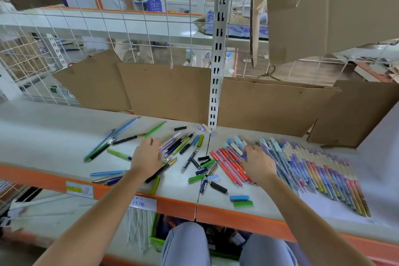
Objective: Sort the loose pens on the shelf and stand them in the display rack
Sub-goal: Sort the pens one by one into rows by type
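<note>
On shelf (54, 127): left hand (146, 157) flat, fingers relaxed, over scattered pens (183, 147). Right hand (258, 163) fingers curled onto blue pen (244, 156) beside red pens (231, 166).

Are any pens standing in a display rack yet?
No. The pens all lie flat on the shelf, and no rack is in view.

Both forearms are seen bare from fingers to elbow; no sleeves, rings or watch are noted. Light grey-blue trousers (185, 244) are worn, visible at both knees.
</note>
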